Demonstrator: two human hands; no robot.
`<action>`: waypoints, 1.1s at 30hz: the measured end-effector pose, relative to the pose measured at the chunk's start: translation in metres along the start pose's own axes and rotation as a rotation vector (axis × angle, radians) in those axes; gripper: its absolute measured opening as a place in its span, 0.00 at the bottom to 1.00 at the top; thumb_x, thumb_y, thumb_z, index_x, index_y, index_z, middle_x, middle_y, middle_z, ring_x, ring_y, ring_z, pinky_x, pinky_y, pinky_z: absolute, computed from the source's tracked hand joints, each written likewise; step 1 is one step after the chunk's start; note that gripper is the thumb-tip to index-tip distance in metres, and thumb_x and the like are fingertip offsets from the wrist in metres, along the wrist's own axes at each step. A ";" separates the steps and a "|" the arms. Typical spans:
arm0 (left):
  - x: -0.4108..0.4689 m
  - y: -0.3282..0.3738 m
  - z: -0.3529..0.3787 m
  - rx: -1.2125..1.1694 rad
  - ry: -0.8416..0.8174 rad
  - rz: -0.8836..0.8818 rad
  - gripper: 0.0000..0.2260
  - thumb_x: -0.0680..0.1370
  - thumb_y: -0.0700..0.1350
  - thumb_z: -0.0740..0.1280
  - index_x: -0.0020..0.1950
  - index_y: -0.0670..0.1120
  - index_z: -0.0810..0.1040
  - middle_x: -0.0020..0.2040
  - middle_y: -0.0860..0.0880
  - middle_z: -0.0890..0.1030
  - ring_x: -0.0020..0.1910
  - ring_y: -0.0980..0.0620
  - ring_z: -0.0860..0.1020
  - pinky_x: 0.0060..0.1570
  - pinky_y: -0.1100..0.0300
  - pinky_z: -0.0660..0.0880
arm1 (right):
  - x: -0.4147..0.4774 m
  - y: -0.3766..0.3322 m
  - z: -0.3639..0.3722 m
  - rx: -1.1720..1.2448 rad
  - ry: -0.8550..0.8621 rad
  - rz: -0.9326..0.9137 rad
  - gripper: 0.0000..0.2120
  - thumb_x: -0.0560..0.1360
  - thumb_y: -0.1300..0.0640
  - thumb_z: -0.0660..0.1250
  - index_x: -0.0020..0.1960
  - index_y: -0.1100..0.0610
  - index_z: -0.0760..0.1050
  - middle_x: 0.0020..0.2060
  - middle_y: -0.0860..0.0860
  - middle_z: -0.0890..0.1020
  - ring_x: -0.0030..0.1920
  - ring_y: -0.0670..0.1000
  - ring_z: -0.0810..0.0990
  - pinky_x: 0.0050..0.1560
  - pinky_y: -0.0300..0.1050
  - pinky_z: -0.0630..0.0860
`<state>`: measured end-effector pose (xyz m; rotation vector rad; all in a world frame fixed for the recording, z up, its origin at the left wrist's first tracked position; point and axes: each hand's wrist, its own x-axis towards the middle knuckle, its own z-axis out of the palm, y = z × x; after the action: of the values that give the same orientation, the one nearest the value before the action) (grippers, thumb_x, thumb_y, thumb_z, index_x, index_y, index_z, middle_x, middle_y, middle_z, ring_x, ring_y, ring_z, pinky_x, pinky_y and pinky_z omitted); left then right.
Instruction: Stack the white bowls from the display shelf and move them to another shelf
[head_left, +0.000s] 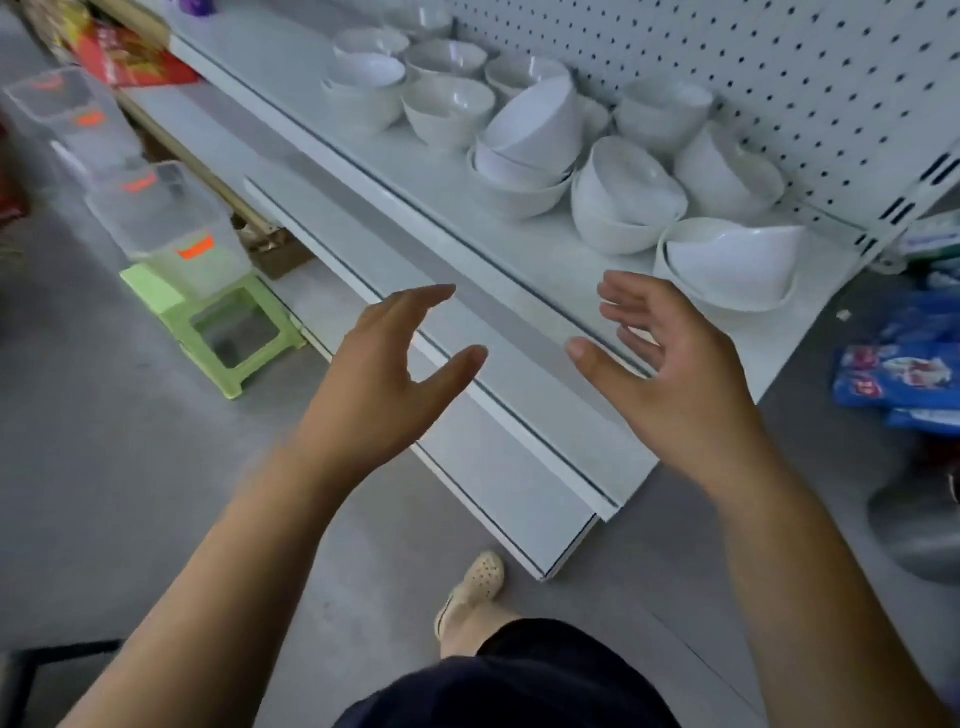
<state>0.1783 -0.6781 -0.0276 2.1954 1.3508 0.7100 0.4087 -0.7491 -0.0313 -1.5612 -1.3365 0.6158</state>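
Head view looks down on the white bowls (628, 192), which sit scattered along the display shelf (415, 171) against the pegboard (779, 62). Several are already nested in twos and threes, some tilted inside their partners, while others stand single toward the far end. The left hand (387, 374) and right hand (670, 364) are both spread wide and hold nothing. Their palms are turned toward each other as they hover over the shelf's front edge, near the bowls but touching none. The step in hand looks like the reach to gather bowls, with most of the stacking not yet done and no pile lifted. The nearest pile (732, 265), just beyond the right hand, has its top bowl lying askew. The next move probably calls for settling that bowl flat, or cupping the lower bowl from both sides so nothing slides. A lower shelf (519, 457) juts out beneath; whether it is the destination cannot be told
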 end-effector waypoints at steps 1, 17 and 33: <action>0.016 0.001 0.005 -0.009 -0.008 0.028 0.28 0.80 0.62 0.67 0.78 0.55 0.69 0.76 0.56 0.72 0.74 0.55 0.69 0.68 0.62 0.63 | 0.007 0.002 -0.004 0.006 0.038 -0.009 0.25 0.76 0.52 0.76 0.70 0.49 0.73 0.65 0.40 0.78 0.66 0.40 0.77 0.71 0.45 0.74; 0.201 -0.004 0.074 -0.218 0.234 0.209 0.27 0.79 0.55 0.72 0.73 0.42 0.73 0.74 0.41 0.72 0.77 0.42 0.66 0.75 0.43 0.67 | 0.099 0.006 -0.038 -0.252 0.474 -0.001 0.16 0.74 0.51 0.76 0.61 0.44 0.79 0.57 0.41 0.82 0.55 0.42 0.81 0.50 0.26 0.72; 0.264 -0.022 0.046 -0.425 0.064 0.270 0.10 0.81 0.46 0.71 0.45 0.41 0.85 0.44 0.41 0.80 0.42 0.55 0.75 0.42 0.75 0.67 | 0.141 -0.011 0.034 -0.129 0.536 0.148 0.14 0.74 0.52 0.76 0.59 0.47 0.81 0.54 0.38 0.84 0.54 0.39 0.83 0.57 0.35 0.79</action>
<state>0.2946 -0.4357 -0.0277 2.0334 0.8371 1.0645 0.4137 -0.6052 -0.0077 -1.7810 -0.8733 0.1729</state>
